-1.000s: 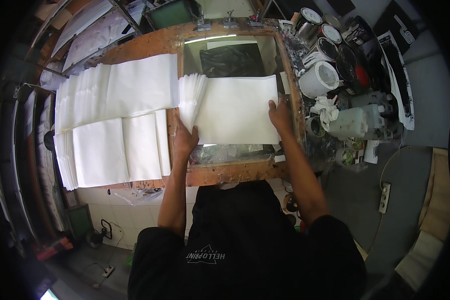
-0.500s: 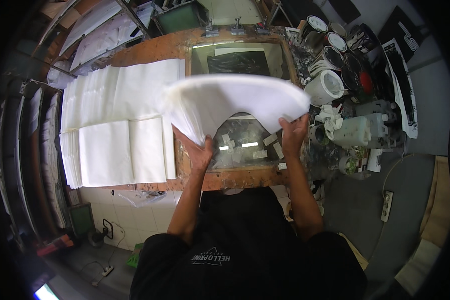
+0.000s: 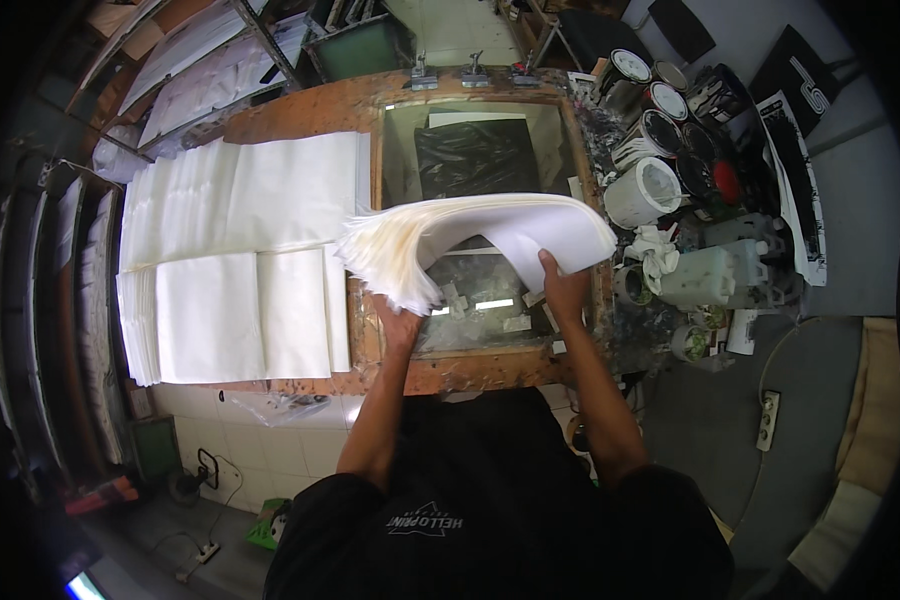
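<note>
Sheets (image 3: 510, 214) fanned wider, arched, two-handed grip (image 3: 566, 290)

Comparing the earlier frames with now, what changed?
The sheet bundle, nearly flat a second ago, is now bowed up into an arch, its left edges fanned wider. Left hand and right hand grip it throughout. The white piles at left stayed put.

Soft, fairly even light whitens the sheets (image 3: 505, 214) over the worktop (image 3: 450, 376), small glare strips mark its glass pane (image 3: 480, 285) toward the near edge, and the fisheye rim curves into blackness.
</note>
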Motion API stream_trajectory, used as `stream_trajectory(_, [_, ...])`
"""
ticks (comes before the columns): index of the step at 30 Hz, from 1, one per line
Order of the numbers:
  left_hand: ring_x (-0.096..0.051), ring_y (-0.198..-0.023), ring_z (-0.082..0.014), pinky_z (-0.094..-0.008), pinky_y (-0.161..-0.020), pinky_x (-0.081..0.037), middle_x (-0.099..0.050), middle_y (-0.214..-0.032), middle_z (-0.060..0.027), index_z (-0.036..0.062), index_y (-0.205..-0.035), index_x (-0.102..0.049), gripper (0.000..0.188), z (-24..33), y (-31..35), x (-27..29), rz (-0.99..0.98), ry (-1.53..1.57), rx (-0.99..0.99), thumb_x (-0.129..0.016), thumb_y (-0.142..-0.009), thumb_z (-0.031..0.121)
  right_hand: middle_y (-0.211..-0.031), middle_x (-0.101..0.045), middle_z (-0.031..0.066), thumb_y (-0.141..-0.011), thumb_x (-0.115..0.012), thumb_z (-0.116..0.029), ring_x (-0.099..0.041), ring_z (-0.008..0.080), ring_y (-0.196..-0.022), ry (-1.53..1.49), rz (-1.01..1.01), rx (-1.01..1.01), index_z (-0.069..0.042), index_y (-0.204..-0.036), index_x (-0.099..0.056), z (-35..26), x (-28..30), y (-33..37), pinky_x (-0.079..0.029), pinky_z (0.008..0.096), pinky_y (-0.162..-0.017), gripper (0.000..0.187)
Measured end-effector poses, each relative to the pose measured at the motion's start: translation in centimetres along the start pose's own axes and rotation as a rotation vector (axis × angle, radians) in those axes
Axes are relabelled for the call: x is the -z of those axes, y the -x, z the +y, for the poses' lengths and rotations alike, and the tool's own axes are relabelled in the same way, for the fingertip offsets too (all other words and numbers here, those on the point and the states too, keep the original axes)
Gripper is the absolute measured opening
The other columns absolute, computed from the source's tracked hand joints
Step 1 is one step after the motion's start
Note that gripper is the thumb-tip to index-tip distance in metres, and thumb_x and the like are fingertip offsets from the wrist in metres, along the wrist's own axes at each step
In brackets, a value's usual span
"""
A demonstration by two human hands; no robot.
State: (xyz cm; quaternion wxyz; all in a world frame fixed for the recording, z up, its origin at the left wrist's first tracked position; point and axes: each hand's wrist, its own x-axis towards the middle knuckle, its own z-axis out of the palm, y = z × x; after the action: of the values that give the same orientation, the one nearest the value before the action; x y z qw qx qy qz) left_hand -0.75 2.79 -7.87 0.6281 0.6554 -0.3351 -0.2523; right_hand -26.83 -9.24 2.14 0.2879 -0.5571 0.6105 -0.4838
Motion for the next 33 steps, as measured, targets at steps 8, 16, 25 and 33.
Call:
stream_trajectory(8, [-0.065, -0.108, -0.0395, -0.0429, -0.094, -0.053, -0.062, -0.119, -0.0312, -0.0048, -0.143, -0.038, 0.073, 11.4, -4.3, 1.4, -0.123, -0.406, 0.134, -0.069, -0.081, 0.019, -0.088, -0.072, 0.0269, -0.084, -0.074, -0.019, -0.073, 0.0403, -0.083, 0.401, -0.476, -0.126, 0.007, -0.100, -0.071, -1.9, 3.8, -4.7, -0.055, 0.0436, -0.075, 0.031])
stream_trajectory(16, [-0.058, -0.120, -0.0456, -0.0521, -0.098, -0.048, -0.058, -0.130, -0.0332, -0.0035, -0.142, -0.042, 0.078, 9.6, -4.4, 0.0, -0.080, -0.927, 0.271, -0.074, -0.076, 0.024, -0.088, -0.075, 0.0198, -0.079, -0.078, -0.013, -0.073, 0.0268, -0.073, 0.213, -0.591, -0.450, 0.009, -0.101, -0.072, 6.9, 1.2, -3.4, -0.056, 0.0381, -0.068, 0.032])
stream_trajectory(25, [-0.023, -0.152, -0.0416, -0.0521, -0.124, -0.022, -0.026, -0.162, -0.0252, 0.0082, -0.152, -0.041, 0.055, 12.8, 0.0, -17.7, -0.628, -0.530, -0.510, -0.053, -0.099, 0.012, -0.085, -0.075, 0.0181, -0.080, -0.075, -0.012, -0.073, 0.0258, -0.073, 0.242, -0.570, -0.506, 0.009, -0.099, -0.072, 4.8, 1.2, -3.6, -0.056, 0.0379, -0.067, 0.028])
stream_trajectory(33, [-0.028, -0.150, -0.0417, -0.0517, -0.124, -0.020, -0.032, -0.160, -0.0246, 0.0019, -0.157, -0.029, 0.065, 4.2, -7.5, -12.9, -0.422, -0.859, -0.373, -0.052, -0.102, 0.027, -0.088, -0.074, 0.0251, -0.077, -0.074, -0.016, -0.075, 0.0351, -0.084, 0.140, -0.486, -0.527, 0.004, -0.096, -0.075, 4.3, 1.5, -2.2, -0.057, 0.0432, -0.077, 0.028])
